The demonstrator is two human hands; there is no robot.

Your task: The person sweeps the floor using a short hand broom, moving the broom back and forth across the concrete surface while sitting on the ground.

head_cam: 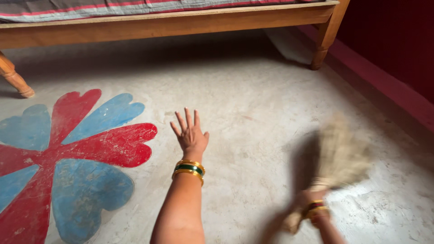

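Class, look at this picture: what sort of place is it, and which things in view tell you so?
Probably a bedroom in a home: a wooden bed frame with striped mattress, a grey cement floor bearing a painted red-and-blue flower motif.

Home interior, a bedroom by the look of it: a wooden bed frame (172,22) on turned legs spans the top of the view, with a striped grey and red mattress (113,8) on it. Bare grey cement floor (253,104), dusty and scuffed, carries a hand-painted flower motif (68,153) in red and blue heart-shaped petals on the left. A dark red wall (389,40) with a painted red skirting band (379,81) runs along the right.
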